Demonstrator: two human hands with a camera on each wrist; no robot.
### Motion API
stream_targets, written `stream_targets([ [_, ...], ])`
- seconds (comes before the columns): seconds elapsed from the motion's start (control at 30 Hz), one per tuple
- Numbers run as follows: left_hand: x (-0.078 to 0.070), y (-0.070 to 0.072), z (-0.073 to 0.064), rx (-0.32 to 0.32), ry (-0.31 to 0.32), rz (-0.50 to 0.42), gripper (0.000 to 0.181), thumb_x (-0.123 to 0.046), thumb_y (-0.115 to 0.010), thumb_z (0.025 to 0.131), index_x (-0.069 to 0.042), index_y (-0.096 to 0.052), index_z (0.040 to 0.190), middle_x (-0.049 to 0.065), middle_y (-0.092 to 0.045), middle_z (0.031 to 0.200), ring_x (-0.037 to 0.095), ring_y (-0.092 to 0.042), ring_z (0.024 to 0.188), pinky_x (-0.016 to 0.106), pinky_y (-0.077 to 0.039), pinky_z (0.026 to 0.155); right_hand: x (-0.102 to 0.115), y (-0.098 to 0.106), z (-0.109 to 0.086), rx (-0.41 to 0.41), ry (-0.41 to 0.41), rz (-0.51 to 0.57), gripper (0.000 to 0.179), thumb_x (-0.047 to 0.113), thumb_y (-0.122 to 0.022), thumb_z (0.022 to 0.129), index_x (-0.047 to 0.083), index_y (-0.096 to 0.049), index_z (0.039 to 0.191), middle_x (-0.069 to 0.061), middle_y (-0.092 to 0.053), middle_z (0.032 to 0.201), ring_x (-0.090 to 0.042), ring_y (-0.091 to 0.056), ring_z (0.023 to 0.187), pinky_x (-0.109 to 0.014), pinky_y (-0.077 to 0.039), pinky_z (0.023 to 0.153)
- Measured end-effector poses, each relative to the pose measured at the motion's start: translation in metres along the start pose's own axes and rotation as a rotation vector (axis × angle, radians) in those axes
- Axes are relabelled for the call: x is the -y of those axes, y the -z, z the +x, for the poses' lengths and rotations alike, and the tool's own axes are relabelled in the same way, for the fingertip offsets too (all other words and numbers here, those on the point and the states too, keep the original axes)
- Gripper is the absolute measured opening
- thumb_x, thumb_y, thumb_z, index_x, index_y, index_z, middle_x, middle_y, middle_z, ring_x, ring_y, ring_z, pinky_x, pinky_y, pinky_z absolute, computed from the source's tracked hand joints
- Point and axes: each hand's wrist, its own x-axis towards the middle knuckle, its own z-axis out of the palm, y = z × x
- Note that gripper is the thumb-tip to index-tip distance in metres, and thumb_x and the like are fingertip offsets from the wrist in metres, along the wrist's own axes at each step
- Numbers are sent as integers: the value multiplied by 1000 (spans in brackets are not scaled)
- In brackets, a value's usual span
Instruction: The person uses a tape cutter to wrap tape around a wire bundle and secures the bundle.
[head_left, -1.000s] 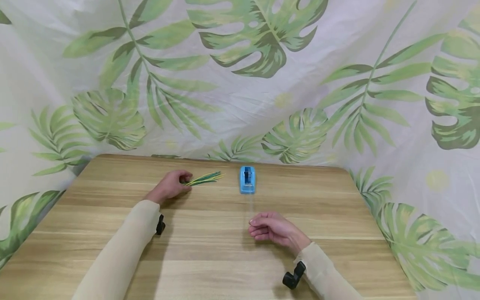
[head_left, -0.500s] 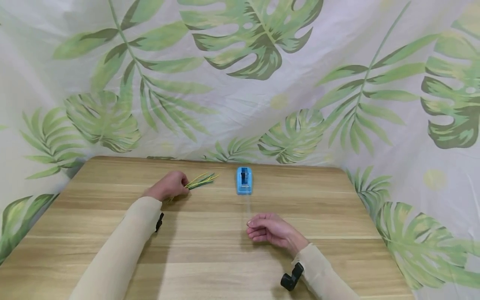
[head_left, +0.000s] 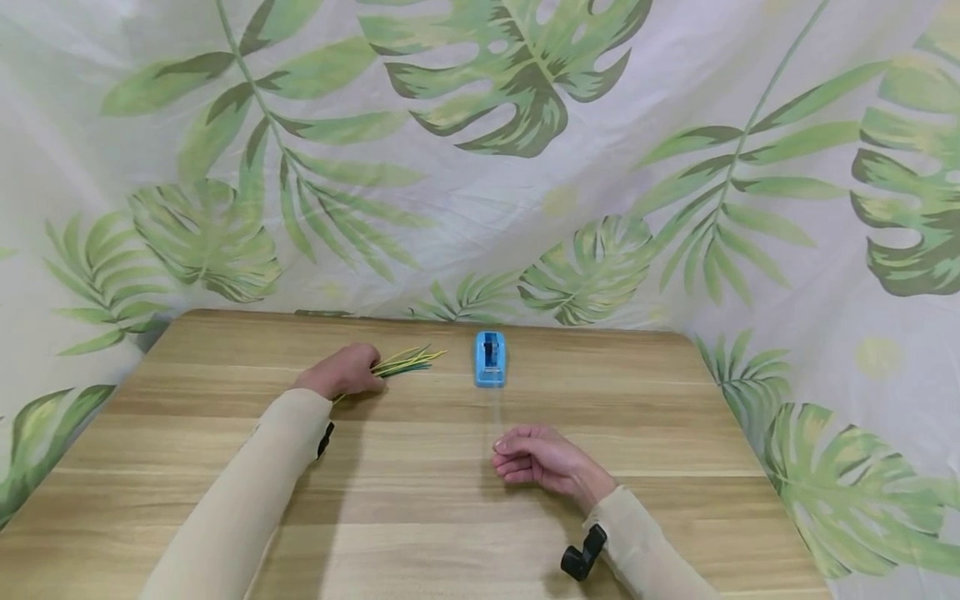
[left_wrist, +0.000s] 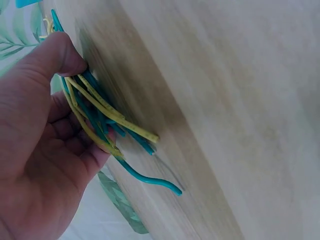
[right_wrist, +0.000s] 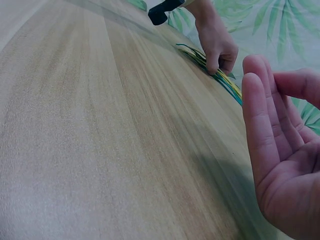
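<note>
A bundle of thin green and yellow wires (head_left: 408,362) lies in my left hand (head_left: 341,372), gripped between thumb and fingers. In the left wrist view, the loose ends of the wires (left_wrist: 107,112) fan out past the thumb, close over the wood. A blue tape dispenser (head_left: 491,360) stands upright to the right of the bundle. From its front edge a clear strip of tape (head_left: 496,410) runs toward me. My right hand (head_left: 543,458) pinches the near end of this strip between thumb and fingertips, above the tabletop.
Both hands are over a wooden table (head_left: 420,517) with rounded far corners. Just behind it hangs a leaf-patterned cloth (head_left: 480,192), which also continues down both sides. A black wrist mount (head_left: 585,552) sticks out from the right sleeve.
My left hand has shifted its grip on the wires, and their near ends now show behind the hand. The right hand stays in place with the tape strip; the view has moved slightly.
</note>
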Motion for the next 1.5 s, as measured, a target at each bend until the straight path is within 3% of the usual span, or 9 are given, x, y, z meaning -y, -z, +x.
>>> stream_targets([
  [0.2, -4, 1, -4, 32, -31, 45, 21, -17, -71, 88, -8, -56, 76, 2, -49, 70, 18, -42, 63, 33, -37, 61, 0, -1, 0, -2, 1, -5, 15, 0, -59, 97, 7, -71, 91, -8, -74, 83, -14, -72, 72, -27, -58, 67],
  [0.4, -5, 2, -10, 25, -63, 49, 21, -17, -71, 92, -7, -56, 81, 2, -49, 72, 18, -42, 65, 33, -36, 62, 0, -2, 1, -4, 4, -10, 16, 0, -60, 97, 7, -72, 90, -8, -74, 83, -14, -72, 72, -27, -58, 67],
  [0.73, -3, 9, -18, -11, -62, 95, 11, -10, -65, 92, -8, -55, 86, 3, -51, 74, 20, -44, 67, 35, -37, 63, 0, -3, 1, -14, -1, -8, 12, 1, -61, 96, 6, -71, 91, -9, -74, 83, -15, -72, 72, -27, -58, 68],
  [0.97, 2, 7, -20, -29, -35, 34, 11, -16, -69, 92, -8, -61, 92, 2, -58, 79, 19, -50, 70, 35, -41, 65, -1, -2, 1, -11, -3, -8, 13, 1, -61, 96, 6, -71, 91, -9, -74, 83, -15, -72, 72, -28, -58, 68],
  [1.3, 2, 2, -15, -28, -6, 18, 21, -13, -70, 80, -12, -53, 68, -2, -42, 64, 16, -38, 60, 32, -33, 58, -1, -1, 1, -1, 7, -10, 13, 1, -61, 96, 7, -71, 91, -8, -74, 83, -14, -72, 72, -27, -58, 68],
  [1.5, 1, 3, -16, -3, -38, 54, 19, -11, -69, 82, -11, -55, 69, -2, -44, 63, 16, -41, 58, 30, -34, 56, -3, -1, 2, 7, 7, -5, 13, 1, -61, 96, 6, -72, 91, -8, -74, 83, -14, -72, 72, -28, -58, 68],
])
